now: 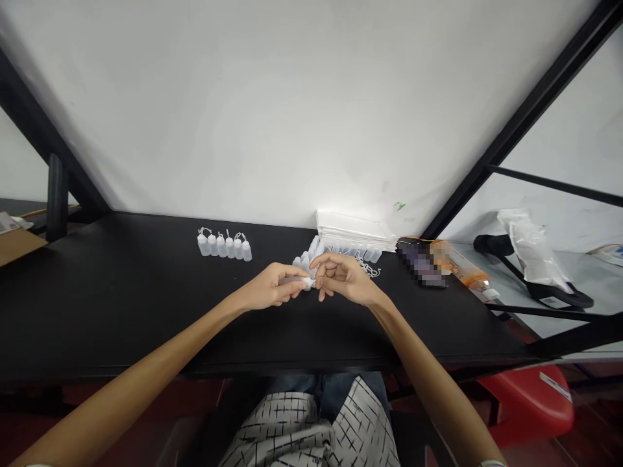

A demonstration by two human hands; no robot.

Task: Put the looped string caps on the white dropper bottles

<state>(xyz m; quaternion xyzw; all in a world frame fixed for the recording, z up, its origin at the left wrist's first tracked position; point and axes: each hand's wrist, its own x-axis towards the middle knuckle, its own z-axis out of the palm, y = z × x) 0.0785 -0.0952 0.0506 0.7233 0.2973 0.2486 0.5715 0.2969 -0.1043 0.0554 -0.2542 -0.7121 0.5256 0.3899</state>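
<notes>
My left hand point(271, 285) is closed around a small white plastic squeeze bottle point(292, 281), held lying sideways with its nozzle pointing right. At the nozzle end, my right hand point(343, 279) pinches with thumb and forefinger; the other fingers are loosely curled. Whether a cap is between those fingertips is too small to tell. Right behind the hands stands a group of similar bottles point(315, 248), partly hidden by them. Thin white looped pieces point(370, 269) lie beside my right hand. To the left, a row of several bottles point(224, 247) stands upright with looped strips on their tops.
A stack of white sheets or trays point(353, 228) lies against the wall. Right of it are a dark blurred-out item point(421, 264) and an orange-labelled bottle point(464, 269) on its side. A black frame bar point(540, 318) borders the black table point(146, 311). A red stool point(533, 402) stands below.
</notes>
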